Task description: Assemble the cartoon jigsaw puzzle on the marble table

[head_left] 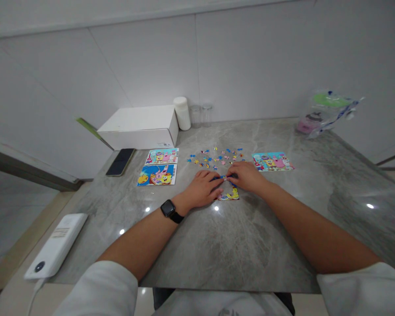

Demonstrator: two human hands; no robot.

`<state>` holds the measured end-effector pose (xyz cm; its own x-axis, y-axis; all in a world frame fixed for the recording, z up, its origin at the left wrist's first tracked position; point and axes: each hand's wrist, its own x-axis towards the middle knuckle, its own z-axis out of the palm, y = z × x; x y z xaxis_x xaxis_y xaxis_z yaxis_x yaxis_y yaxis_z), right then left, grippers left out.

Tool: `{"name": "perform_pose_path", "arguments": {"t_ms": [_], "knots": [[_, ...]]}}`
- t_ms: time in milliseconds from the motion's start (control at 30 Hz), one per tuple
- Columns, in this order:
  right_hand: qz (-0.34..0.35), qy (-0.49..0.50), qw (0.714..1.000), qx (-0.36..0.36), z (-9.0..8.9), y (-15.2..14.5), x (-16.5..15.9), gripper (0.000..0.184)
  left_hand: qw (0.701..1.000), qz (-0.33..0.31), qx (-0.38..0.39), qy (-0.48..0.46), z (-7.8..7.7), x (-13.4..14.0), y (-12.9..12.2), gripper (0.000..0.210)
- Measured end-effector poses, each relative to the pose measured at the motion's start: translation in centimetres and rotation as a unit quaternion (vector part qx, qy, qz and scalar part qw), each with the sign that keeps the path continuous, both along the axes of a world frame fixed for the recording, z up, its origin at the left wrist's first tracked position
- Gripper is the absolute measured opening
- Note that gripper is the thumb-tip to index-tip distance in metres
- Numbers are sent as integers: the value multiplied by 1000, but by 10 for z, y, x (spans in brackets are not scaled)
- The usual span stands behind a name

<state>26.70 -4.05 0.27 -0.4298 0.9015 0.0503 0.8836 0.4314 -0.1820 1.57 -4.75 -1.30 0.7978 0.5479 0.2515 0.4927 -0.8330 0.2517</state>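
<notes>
A partly assembled jigsaw puzzle [232,194] with blue and yellow pieces lies on the grey marbled table in front of me. My left hand [204,188] rests over its left side, fingers stretched out and lying flat, with the fingertips at the upper edge. At the upper right edge, my right hand [246,176] has thumb and fingers pinched together on a jigsaw piece, mostly hidden by the fingers. Just beyond both hands are several loose jigsaw pieces [223,157], scattered in blue, yellow and pink. Part of the puzzle is covered by my hands.
Two cartoon picture cards [157,175] lie left, and another card [273,161] lies right. Farther left are a phone [120,162] and a white box [138,127]. A white bottle [182,114], two clear glasses [201,116], a plastic bag [325,112] and a white power bank [57,245] surround them.
</notes>
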Motion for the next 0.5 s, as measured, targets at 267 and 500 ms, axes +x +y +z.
{"name": "perform_pose_path", "arguments": {"t_ms": [267,500], "knots": [[10,-9,1000,-2,6,1,2,20,1000,2,-9,0,4,0,-2,45],[-11,35,999,-5,11,7,18,29,999,3,-34,-12,10,0,-2,37]]}}
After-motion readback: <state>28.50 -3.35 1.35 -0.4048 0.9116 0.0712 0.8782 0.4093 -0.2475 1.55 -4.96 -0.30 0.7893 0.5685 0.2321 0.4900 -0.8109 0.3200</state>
